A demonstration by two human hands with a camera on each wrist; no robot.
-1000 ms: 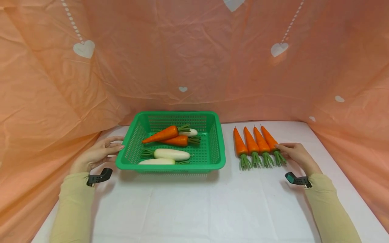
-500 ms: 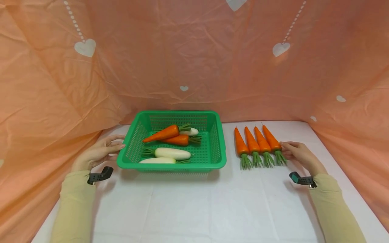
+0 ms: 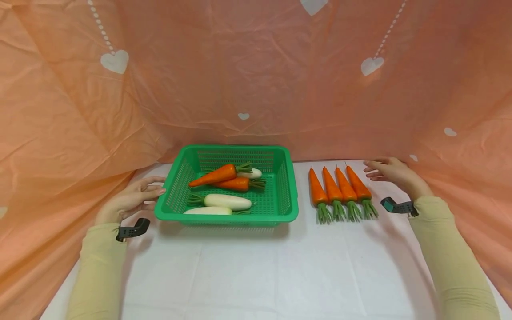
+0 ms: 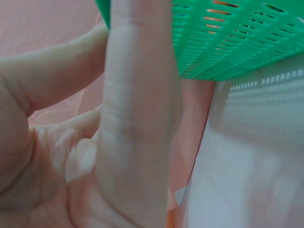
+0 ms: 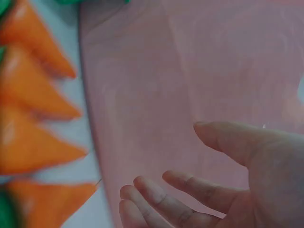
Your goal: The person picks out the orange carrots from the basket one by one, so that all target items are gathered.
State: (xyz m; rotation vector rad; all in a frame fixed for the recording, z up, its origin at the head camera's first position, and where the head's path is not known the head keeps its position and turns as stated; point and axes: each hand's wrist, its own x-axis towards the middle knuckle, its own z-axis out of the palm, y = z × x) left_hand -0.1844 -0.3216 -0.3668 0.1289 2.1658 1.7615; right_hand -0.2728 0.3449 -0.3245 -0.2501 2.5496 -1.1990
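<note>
My left hand (image 3: 130,199) is at the left side of a green plastic basket (image 3: 289,213), its thumb and fingers gripping the rim. In the left wrist view, the thumb (image 4: 137,114) reaches up to the slotted basket wall (image 4: 228,42). Inside the basket lie two carrots, the upper carrot (image 3: 216,176) crossing the lower carrot (image 3: 236,185), and three white radishes, including a front radish (image 3: 210,211). My right hand (image 3: 394,173) hovers beyond the right end of a row of carrots. It holds nothing, and its fingers are apart from the rightmost carrot (image 3: 358,183).
Several carrots lie side by side right of the basket, tips away and green stems near, among them the leftmost carrot (image 3: 318,189). A white cloth (image 3: 240,271) covers the table. An orange curtain with hearts (image 3: 280,89) hangs close behind and at both sides.
My right hand has let go of the rightmost carrot and moved up, away and to the right. That carrot lies in line with the others. My left hand keeps its place at the basket.
</note>
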